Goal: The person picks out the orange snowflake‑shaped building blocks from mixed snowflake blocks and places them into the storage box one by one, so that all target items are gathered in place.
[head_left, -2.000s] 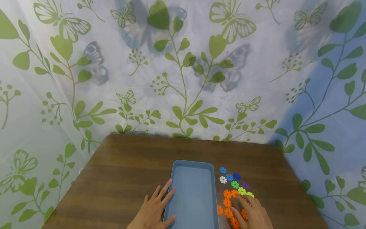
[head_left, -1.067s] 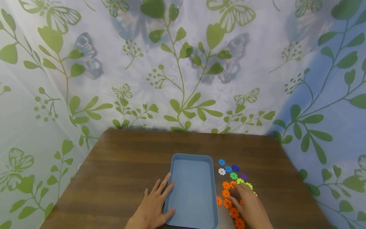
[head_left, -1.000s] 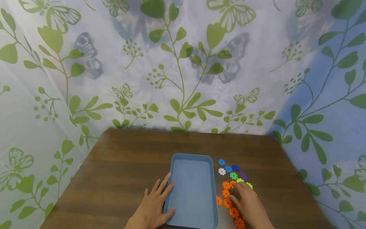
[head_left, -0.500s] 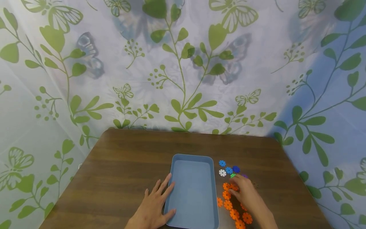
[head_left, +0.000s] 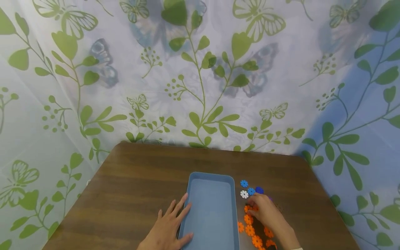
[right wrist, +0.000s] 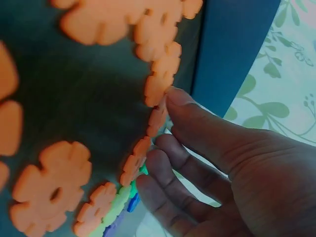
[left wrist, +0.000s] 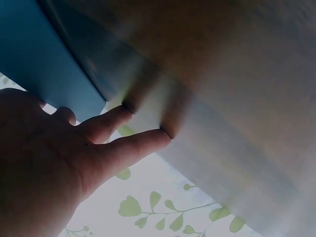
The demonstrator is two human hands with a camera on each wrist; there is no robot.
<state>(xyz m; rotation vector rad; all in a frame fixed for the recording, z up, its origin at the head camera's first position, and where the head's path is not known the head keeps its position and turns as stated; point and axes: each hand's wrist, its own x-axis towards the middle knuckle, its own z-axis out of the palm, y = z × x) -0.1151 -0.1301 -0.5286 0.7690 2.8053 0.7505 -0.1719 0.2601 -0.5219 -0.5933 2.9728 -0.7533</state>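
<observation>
A shallow blue-grey tray (head_left: pixel 209 208) lies on the brown table. My left hand (head_left: pixel 168 224) rests with spread fingers along its left rim, fingertips and thumb over the edge. To the tray's right, orange snowflake building discs (head_left: pixel 249 230) lie close together. My right hand (head_left: pixel 265 208) is low over the far end of the orange discs. In the right wrist view its thumb (right wrist: pixel 180 98) touches near an orange disc (right wrist: pixel 159 81). The fingers are loosely bent and apart from the thumb, with green and yellow discs partly hidden behind them.
A white disc (head_left: pixel 244 194), light blue discs (head_left: pixel 251 191) and a dark blue disc (head_left: pixel 259 190) lie just beyond my right hand. A purple disc is mostly covered by the hand. A leaf-and-butterfly-patterned curtain (head_left: pixel 200 69) hangs behind the wooden table (head_left: pixel 140 180).
My right hand has moved away from me along the discs, from the orange and yellow ones to over the green one. The left hand stays on the tray rim. The head view has shifted slightly.
</observation>
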